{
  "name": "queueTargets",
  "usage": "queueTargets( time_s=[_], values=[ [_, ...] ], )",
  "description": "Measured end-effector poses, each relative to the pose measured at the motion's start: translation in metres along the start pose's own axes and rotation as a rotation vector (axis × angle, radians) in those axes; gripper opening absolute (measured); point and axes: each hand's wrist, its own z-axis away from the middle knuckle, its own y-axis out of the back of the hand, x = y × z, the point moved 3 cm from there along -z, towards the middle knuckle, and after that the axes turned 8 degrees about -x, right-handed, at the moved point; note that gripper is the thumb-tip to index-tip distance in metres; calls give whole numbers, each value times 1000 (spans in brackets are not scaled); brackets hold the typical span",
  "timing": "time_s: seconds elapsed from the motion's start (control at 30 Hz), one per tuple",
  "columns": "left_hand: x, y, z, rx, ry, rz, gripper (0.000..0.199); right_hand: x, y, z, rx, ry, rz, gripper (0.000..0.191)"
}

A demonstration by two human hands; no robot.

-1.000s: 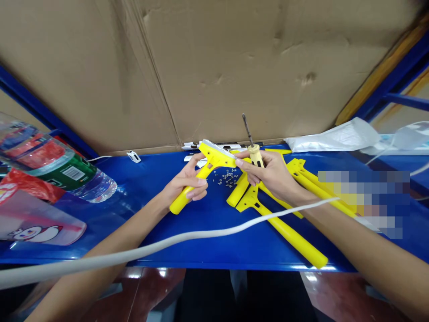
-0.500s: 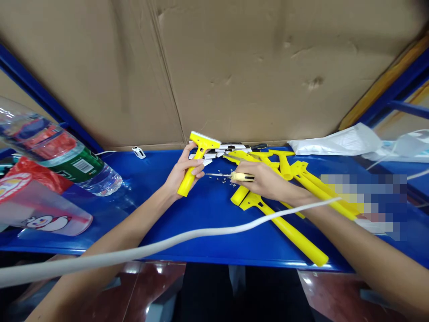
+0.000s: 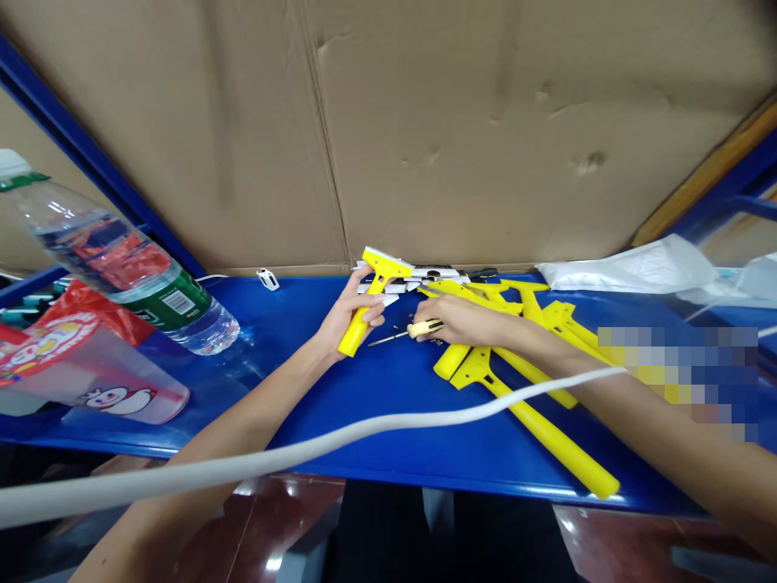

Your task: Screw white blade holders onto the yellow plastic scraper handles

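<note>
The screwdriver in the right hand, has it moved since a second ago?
Yes. The screwdriver stood upright above the loose screws on the blue table; now the right hand has lowered it flat, tip pointing left.

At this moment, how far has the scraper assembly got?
Looks mid-batch. In hand: the left hand holds one yellow scraper upright by its handle, while the right hand lays a screwdriver low over the blue table. Apparently left: a pile of yellow scrapers beside the right hand. No finished stack is identifiable.
</note>
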Motion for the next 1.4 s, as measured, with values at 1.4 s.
queueTargets(
  time_s=[1.4],
  values=[
    [-31,-27,19,-20,223,210,70,-3,65,-26,229,-138,-351,40]
  ],
)
